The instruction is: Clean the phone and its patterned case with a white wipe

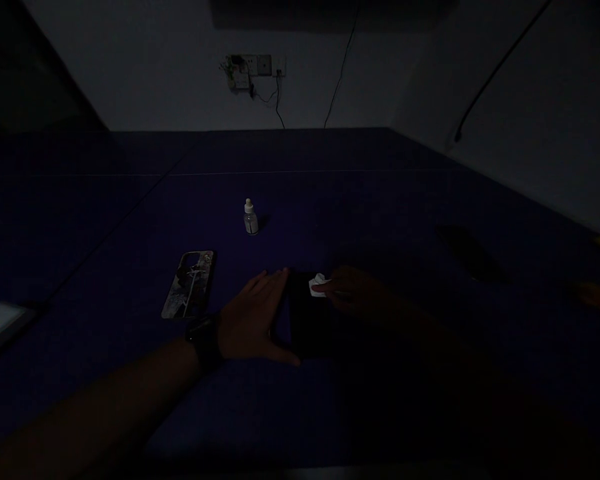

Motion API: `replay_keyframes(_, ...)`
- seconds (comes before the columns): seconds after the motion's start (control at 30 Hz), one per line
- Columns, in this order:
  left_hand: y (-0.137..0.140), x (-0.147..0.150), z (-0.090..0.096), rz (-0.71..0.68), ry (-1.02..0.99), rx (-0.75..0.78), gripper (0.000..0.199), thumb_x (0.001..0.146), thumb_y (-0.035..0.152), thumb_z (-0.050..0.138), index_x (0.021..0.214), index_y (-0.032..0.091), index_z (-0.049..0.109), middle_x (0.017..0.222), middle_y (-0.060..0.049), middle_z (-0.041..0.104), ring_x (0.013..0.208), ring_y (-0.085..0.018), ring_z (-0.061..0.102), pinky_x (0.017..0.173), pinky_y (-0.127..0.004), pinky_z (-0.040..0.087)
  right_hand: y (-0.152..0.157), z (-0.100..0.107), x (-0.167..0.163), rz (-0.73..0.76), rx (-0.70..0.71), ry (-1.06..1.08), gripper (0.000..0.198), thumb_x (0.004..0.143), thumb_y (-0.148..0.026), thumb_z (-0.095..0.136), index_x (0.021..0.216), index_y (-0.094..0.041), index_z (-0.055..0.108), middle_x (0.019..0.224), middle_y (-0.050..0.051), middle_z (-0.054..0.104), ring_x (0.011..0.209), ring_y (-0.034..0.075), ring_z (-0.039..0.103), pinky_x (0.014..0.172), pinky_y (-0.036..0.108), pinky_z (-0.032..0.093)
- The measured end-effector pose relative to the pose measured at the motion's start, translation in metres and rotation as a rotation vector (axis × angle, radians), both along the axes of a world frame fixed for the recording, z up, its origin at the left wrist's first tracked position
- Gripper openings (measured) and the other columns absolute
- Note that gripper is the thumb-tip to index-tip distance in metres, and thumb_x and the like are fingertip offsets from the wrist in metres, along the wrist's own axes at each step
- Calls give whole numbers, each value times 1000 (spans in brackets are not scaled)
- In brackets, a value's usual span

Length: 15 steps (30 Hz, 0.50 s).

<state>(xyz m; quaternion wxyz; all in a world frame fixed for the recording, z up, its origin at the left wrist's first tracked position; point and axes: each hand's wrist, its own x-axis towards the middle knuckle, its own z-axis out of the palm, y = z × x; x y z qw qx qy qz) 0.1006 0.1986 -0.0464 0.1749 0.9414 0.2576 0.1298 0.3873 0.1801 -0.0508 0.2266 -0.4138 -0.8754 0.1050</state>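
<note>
A dark, flat rectangular thing like a phone (pixel 310 327) lies on the purple table; the dim light hides its details. My left hand (pixel 255 317), with a black watch on the wrist, rests along its left side, fingers stretched and thumb apart. In my right hand (pixel 350 290) a crumpled white tissue (pixel 319 285) is pinched against the upper part of the dark surface. Left of my left hand lies a patterned phone case (pixel 189 285). Farther back a small dropper bottle (pixel 251 220) stands upright.
Another dark flat object (pixel 470 252) lies to the right. At the far left edge sits a pale box-like thing (pixel 3 327). Wall sockets (pixel 257 65) with cables are on the back wall, and a black cable (pixel 500 67) hangs along the right wall. Part of a person's hand (pixel 597 295) shows at the right edge.
</note>
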Motion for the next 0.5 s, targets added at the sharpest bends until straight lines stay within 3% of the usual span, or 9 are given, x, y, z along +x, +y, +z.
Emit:
replay_keyframes(0.13, 0, -1, -2, 1, 13, 17, 137, 67, 82, 69, 160, 12, -4, 162, -29, 23, 148, -46, 28, 118, -67, 22, 5, -6, -5, -133, 21, 25, 36, 99, -25, 47, 127, -27, 69, 104, 10, 73, 94, 23, 68, 84, 41, 55)
replay_keyframes(0.33, 0, -1, -2, -3, -16, 17, 137, 66, 83, 69, 160, 13, -1, 161, -28, 25, 147, -46, 29, 119, -66, 22, 9, -11, -7, -143, -3, 107, 35, 98, -26, 48, 125, -29, 70, 110, 8, 74, 101, 23, 69, 89, 40, 55)
replay_keyframes(0.5, 0, -2, -2, -23, -30, 22, 135, 68, 82, 69, 160, 14, -3, 161, -28, 25, 147, -45, 31, 119, -66, 23, 9, -9, -8, -162, 2, 81, 34, 98, -27, 48, 122, -27, 72, 103, 9, 74, 94, 22, 69, 84, 39, 55)
